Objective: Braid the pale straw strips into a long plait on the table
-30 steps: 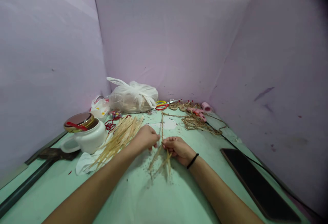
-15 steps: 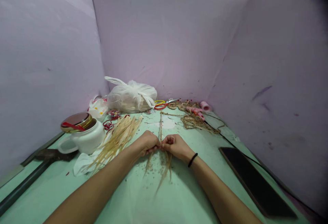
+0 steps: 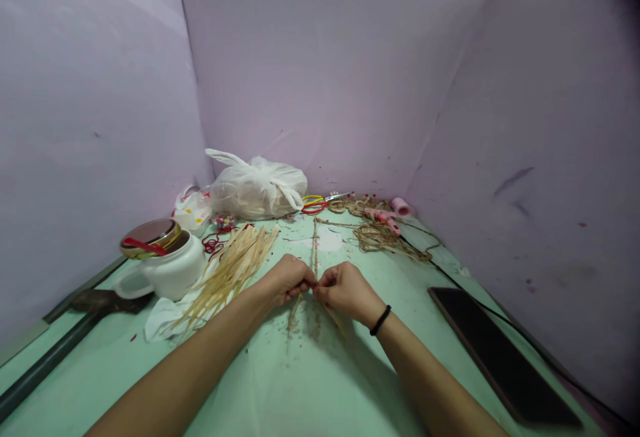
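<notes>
A thin braided cord [image 3: 315, 250] of straw-coloured fibre runs straight along the table toward me and ends between my fingers. My left hand [image 3: 291, 280] pinches it from the left, with a few loose fibre strands [image 3: 293, 320] hanging below. From the right, my right hand [image 3: 345, 290] pinches the strands at the same spot, its fingertips almost touching the left ones. More loose strands come out under the right hand, partly hidden and blurred. Left of my hands lies a fanned bundle of dry straw strips [image 3: 237, 257].
At left stand a white mug [image 3: 175, 270] with a lid on top and a hammer [image 3: 95, 307]. A plastic bag [image 3: 263, 187], scissors [image 3: 320, 202], a twine heap [image 3: 383, 237] and a pink glue gun [image 3: 385, 216] lie at the back. A dark phone [image 3: 500, 357] is at right.
My right hand has turned slightly and shifted a little right and down. The loose strands below it have swung to the right. My left hand keeps its pinch.
</notes>
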### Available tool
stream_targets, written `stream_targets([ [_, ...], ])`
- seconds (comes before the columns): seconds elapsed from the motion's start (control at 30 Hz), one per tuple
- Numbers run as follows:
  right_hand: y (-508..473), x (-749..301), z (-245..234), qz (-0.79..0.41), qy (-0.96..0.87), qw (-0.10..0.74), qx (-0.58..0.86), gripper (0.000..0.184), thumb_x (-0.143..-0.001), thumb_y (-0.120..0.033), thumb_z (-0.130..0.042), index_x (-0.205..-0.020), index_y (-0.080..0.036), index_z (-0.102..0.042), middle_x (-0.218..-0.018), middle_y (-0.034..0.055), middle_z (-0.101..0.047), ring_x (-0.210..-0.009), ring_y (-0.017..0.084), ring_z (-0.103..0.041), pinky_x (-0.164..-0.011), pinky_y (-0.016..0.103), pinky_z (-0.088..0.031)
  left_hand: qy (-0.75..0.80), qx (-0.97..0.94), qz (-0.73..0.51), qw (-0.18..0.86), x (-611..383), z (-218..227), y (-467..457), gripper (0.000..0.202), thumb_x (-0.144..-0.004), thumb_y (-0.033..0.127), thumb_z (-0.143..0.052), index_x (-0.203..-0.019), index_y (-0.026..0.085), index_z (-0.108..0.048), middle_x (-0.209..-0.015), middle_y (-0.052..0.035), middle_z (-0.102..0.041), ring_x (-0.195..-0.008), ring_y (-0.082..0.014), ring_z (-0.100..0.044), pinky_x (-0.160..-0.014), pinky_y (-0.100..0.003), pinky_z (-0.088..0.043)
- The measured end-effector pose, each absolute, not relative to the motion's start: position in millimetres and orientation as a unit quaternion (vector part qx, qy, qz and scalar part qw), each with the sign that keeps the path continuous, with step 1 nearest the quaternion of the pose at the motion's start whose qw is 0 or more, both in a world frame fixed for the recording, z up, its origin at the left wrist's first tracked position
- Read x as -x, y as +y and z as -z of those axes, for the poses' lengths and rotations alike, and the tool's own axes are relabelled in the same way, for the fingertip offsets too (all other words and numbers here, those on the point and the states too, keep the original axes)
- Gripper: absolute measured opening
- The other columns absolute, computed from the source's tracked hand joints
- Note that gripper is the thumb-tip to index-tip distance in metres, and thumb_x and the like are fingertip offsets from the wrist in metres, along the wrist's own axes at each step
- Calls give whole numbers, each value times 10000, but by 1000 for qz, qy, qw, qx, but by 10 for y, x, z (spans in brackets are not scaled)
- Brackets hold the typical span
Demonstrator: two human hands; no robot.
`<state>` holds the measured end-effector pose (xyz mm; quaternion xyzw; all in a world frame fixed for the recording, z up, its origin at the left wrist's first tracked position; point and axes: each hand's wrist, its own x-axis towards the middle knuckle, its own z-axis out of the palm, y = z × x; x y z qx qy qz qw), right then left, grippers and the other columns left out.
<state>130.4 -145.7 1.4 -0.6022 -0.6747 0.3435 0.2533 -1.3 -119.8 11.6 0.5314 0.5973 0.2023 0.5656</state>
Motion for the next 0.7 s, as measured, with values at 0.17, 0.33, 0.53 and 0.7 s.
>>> stream_targets([
  [0.17, -1416, -1378, -103, -456, -605, 298, 580, 99, -611, -169, -572, -526, -118, -577, -472, 4, -554, -433, 69, -451, -397, 163, -303, 538, -554, -203, 602, 96, -55, -1110, 140, -482, 191, -549, -463, 160, -414, -353, 70, -339, -280, -23, -197, -308, -186, -74],
  [0.33, -1411, -1328, -145, -556, -470, 351, 589, 87, -678, -147, -525, -599, -126, -555, -503, 6, -562, -422, 71, -475, -368, 158, -332, 498, -552, -199, 638, 128, -22, -1075, 160, -481, 233, -563, -481, 159, -422, -367, 76, -342, -279, -20, -200, -301, -179, -75],
  [0.53, -1424, -1242, -23, -590, -462, 335, 571, 127, -652, -119, -530, -525, -123, -525, -429, -15, -503, -347, 48, -390, -338, 160, -329, 522, -577, -180, 602, 110, 1, -1092, 119, -500, 223, -559, -497, 153, -462, -349, 75, -337, -273, -31, -219, -308, -183, -98],
  [0.7, -1382, -1295, 17, -544, -506, 331, 582, 137, -608, -91, -522, -477, -124, -504, -389, -46, -431, -329, 32, -299, -311, 160, -229, 541, -624, -153, 543, 101, -52, -1099, 108, -508, 227, -565, -488, 134, -515, -362, 41, -414, -269, -47, -276, -302, -196, -160],
])
